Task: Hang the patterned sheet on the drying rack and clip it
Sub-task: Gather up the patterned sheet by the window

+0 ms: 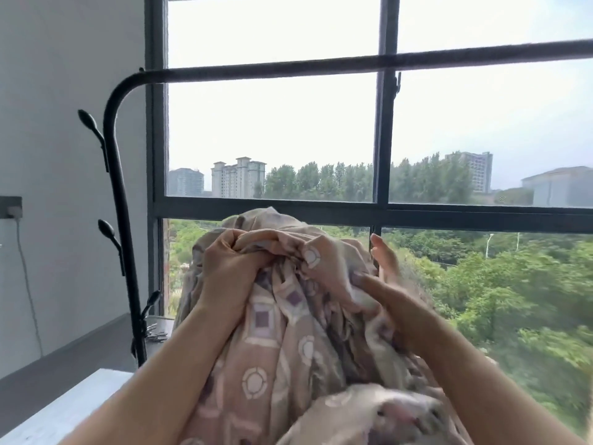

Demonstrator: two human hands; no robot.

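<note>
— Below the top bar point(288, 64) of the drying rack point(118, 187), what is being held up?

— The patterned sheet point(272, 332), bunched into a thick bundle of folds. It is pinkish beige with purple squares and pale rings. It hangs in front of the window point(382, 213), and its top is well below the bar, not touching it.

— Which hand has it?

— The left hand point(229, 263) has its fingers curled tight round a fistful of cloth near the top of the bundle. The right hand point(385, 284) is at the bundle's right edge and is blurred. It is spread wide, with its fingers point(382, 252) straight and pointing up, and the thumb lying flat against the cloth.

— And the rest of the sheet?

— It falls between the two forearms and runs out of the bottom of the view. A blurred fold bulges nearest the camera.

— What about the rack itself?

— It is black metal. At the left the bar bends down into an upright post with knob-tipped hooks point(88, 118). Near the post's foot a small metal cluster, perhaps clips point(157, 334), lies on a dark ledge, too small to be sure.

— Anything else around?

— On the grey wall at the left is a socket point(11, 208) with a white cable point(29, 284) hanging from it. A corner of a white bench point(64, 409) shows at the lower left. Trees and tall buildings stand beyond the glass.
</note>
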